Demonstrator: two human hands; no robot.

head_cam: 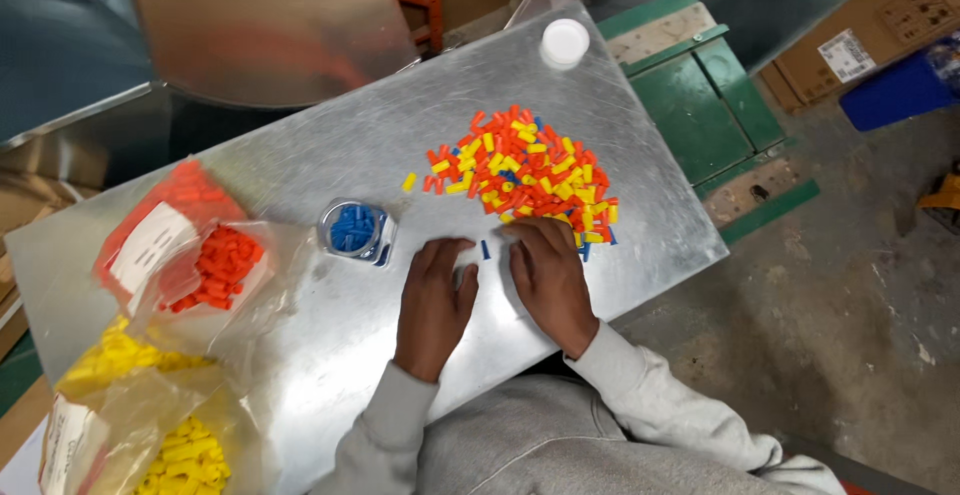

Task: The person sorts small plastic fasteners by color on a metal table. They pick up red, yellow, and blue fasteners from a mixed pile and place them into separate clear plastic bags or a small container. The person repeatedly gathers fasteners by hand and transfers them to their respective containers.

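Here the left hand [435,290] and right hand [547,277] lie flat and open on the metal desk [330,155], a blue piece [486,250] between them. The mixed pile [525,177] sits just beyond the right hand, the jar of blue pieces [355,230] near the left hand, and bags of orange pieces [195,245] and yellow pieces [150,405] farther left.

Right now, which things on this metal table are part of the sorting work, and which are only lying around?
In the work:
- left hand and right hand, flat beside a single blue piece
- mixed pile of orange, yellow and blue pieces
- small jar of blue pieces
- bag of orange pieces
- bags of yellow pieces

Lying about:
- white lid
- cardboard box
- blue bin
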